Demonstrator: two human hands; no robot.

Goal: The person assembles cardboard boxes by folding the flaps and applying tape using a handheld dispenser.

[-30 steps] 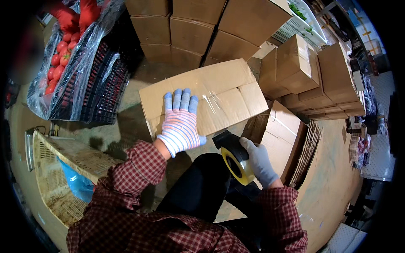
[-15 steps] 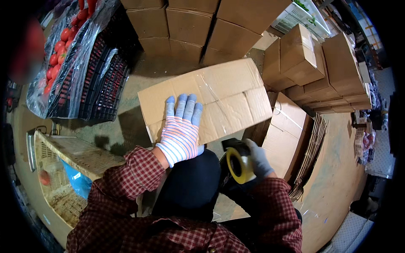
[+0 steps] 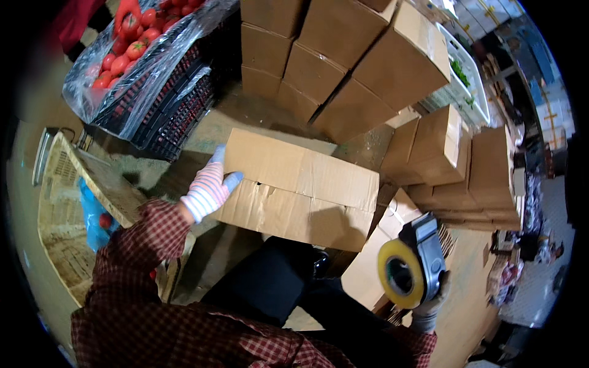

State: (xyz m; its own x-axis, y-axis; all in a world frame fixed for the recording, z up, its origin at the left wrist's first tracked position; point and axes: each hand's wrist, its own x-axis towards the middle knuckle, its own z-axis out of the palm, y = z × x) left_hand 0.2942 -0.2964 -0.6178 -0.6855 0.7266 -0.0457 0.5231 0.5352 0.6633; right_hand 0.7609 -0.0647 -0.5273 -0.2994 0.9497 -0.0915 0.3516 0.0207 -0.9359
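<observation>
A closed cardboard box [image 3: 288,184] lies slanted above my knees, with a seam running along its upper face. My left hand [image 3: 211,187], in a striped glove with grey-blue fingertips, grips the box's left end. Its thumb presses the upper face, and some fingers are hidden by the end. Off the box's right end, my right hand [image 3: 432,306], also gloved, holds a tape dispenser [image 3: 429,245] by its handle. A wide yellowish tape roll [image 3: 386,264] sits on the dispenser, which is clear of the box and casts a shadow on it.
Stacked cartons [image 3: 316,70] stand ahead, more cartons [image 3: 429,144] at the right. Flattened cardboard [image 3: 362,276] lies under the dispenser. At left are a black crate [image 3: 169,119] of tomatoes [image 3: 119,64], someone's red-gloved hand [image 3: 127,11] and a dirty cream basket [image 3: 55,227].
The box has turned, its right end now lower. My left hand went from flat on top to gripping the left end. My right hand moved right with the dispenser. The view shifted.
</observation>
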